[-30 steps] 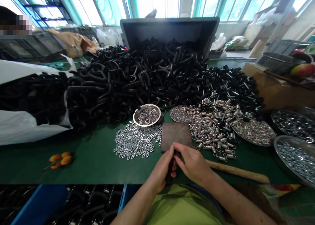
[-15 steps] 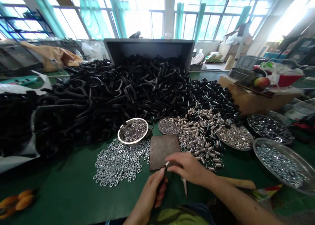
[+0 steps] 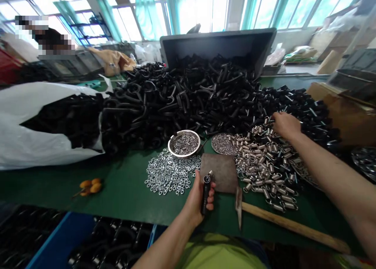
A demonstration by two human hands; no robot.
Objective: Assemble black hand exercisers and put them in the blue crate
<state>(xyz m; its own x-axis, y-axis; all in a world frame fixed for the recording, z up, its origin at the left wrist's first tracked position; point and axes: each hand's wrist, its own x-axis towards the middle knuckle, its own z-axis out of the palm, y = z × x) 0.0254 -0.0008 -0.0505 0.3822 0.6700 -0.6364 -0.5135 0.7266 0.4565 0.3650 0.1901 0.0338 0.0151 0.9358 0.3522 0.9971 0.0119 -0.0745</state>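
Note:
My left hand is closed round a short black handle part with a metal pin at its top, held upright just in front of a brown metal plate. My right hand reaches far right over the heap of small black sleeves at the back of the pile of silver springs. Its fingers curl down into the parts and what they hold is hidden.
A big heap of black curved handles spills from a tipped grey crate. Loose washers, a steel dish of pins and a wooden-handled hammer lie near. A blue crate sits below the table edge.
My right hand left the part it shared with my left hand and moved up and right to the black sleeves. My left hand kept the black part, and the hammer came into sight.

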